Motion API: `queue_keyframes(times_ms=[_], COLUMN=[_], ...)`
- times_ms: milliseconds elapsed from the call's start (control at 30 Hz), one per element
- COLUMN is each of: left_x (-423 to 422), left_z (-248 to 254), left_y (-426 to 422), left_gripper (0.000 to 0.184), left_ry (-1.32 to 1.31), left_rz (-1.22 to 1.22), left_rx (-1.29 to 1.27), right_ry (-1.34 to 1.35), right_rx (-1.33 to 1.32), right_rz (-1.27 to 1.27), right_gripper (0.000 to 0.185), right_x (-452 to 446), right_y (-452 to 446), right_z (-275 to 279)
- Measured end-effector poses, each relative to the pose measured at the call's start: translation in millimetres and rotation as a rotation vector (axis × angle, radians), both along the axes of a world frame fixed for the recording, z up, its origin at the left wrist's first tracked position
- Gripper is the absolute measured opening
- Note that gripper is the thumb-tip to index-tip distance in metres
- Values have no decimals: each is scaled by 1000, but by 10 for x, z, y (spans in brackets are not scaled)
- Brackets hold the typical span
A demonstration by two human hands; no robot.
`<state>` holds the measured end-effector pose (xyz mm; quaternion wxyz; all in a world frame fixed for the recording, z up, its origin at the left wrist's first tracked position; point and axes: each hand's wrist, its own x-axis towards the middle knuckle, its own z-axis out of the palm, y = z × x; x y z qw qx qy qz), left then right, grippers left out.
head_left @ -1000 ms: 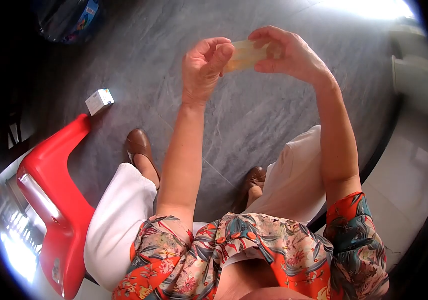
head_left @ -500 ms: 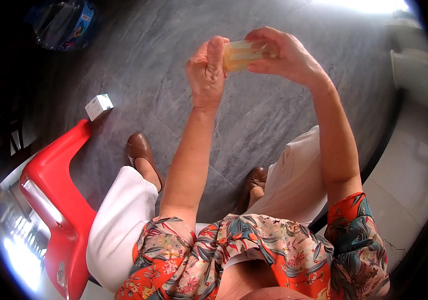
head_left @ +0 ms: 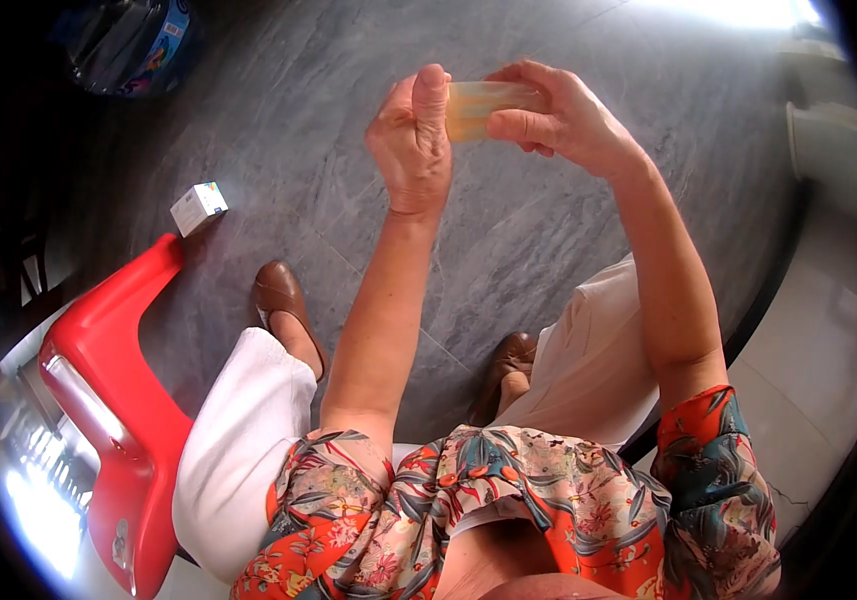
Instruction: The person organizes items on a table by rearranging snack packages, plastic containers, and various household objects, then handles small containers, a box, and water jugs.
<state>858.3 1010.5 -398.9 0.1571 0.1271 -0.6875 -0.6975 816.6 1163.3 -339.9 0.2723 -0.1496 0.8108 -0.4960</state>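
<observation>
A pale yellow, see-through, cylinder-like object [head_left: 478, 111] is held level between my two hands, above the grey floor. My left hand [head_left: 416, 140] is wrapped round its left end, thumb pointing up. Around its right end are the fingers and thumb of my right hand [head_left: 556, 118], the thumb lying along the near side. Both ends of the object are hidden by my hands, and what is inside it is too blurred to tell.
A small white box [head_left: 198, 208] is on the grey floor [head_left: 548, 220] beside a red plastic stool [head_left: 118, 380]. Farther back at the left lies a large clear bottle [head_left: 133, 45] with a blue label. Brown shoes [head_left: 278, 292] are below my arms.
My left hand has shifted slightly right and turned, its thumb now upright against the object. My right hand has moved a little left, its fingers closing further round the right end.
</observation>
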Motion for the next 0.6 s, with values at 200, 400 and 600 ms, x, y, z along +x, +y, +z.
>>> queue_keyframes(times_ms=[200, 400, 600], left_x=[-33, -82, -93], left_z=[99, 27, -15], left_y=[-58, -93, -169], left_gripper=[55, 54, 52], left_ry=[42, 52, -122], left_rz=[-17, -35, -38], left_rx=[-145, -20, 224], right_ry=[-407, -272, 437], right_rx=[-121, -52, 51], right_rz=[-206, -207, -10], right_gripper=[73, 66, 63], right_x=[31, 83, 9], right_y=[-46, -51, 38], right_z=[30, 21, -181])
